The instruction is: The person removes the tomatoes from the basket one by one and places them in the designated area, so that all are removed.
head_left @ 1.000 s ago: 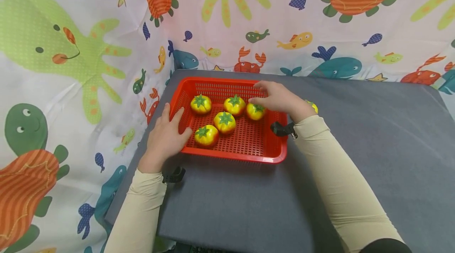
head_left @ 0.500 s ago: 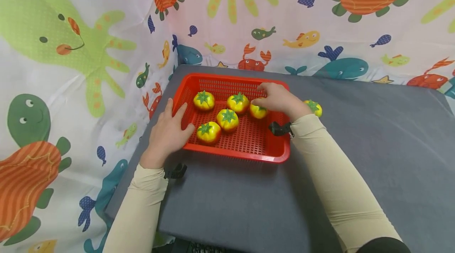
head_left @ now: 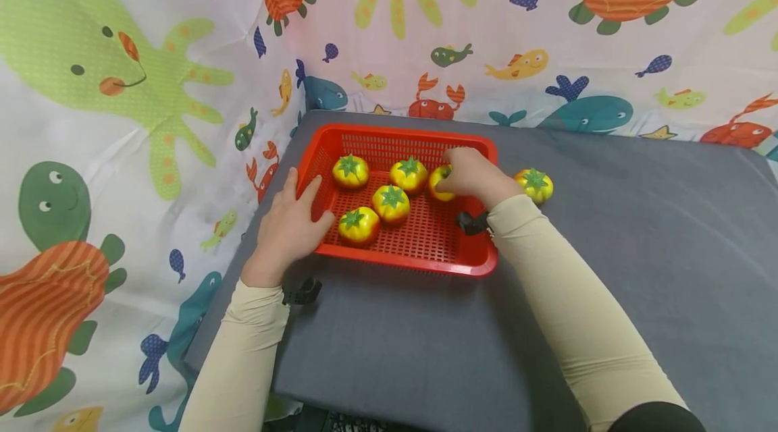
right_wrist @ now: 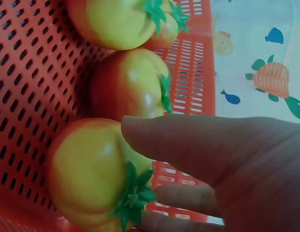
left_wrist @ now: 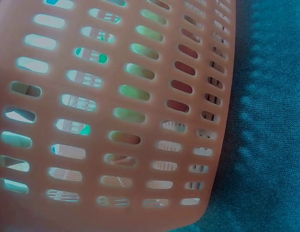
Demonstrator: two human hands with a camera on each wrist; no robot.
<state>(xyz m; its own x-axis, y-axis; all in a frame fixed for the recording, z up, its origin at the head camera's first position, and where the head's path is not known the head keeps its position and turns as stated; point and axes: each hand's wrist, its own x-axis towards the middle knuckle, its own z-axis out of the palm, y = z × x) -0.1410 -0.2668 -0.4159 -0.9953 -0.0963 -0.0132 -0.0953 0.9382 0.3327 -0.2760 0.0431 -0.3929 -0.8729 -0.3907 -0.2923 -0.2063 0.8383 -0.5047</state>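
Observation:
In the head view, a red plastic basket with slotted walls holds several yellow-red toy tomatoes with green leafy tops. My right hand reaches over the basket's right side and grips the rightmost tomato. In the right wrist view, the thumb lies against that tomato, with other fingers partly hidden behind it. My left hand lies with spread fingers at the basket's left front corner. The left wrist view shows only the basket's outer wall. Another tomato sits outside the basket, beyond the right forearm.
Beneath the basket is a table with a grey cloth. A curtain printed with sea animals hangs along the back and left sides of the table. Inside the basket, further tomatoes stand left of the right hand.
My right hand has lowered onto the rightmost tomato and closed round it. More of the tomato outside the basket now shows. The left hand stays at the basket corner; the head view has shifted slightly.

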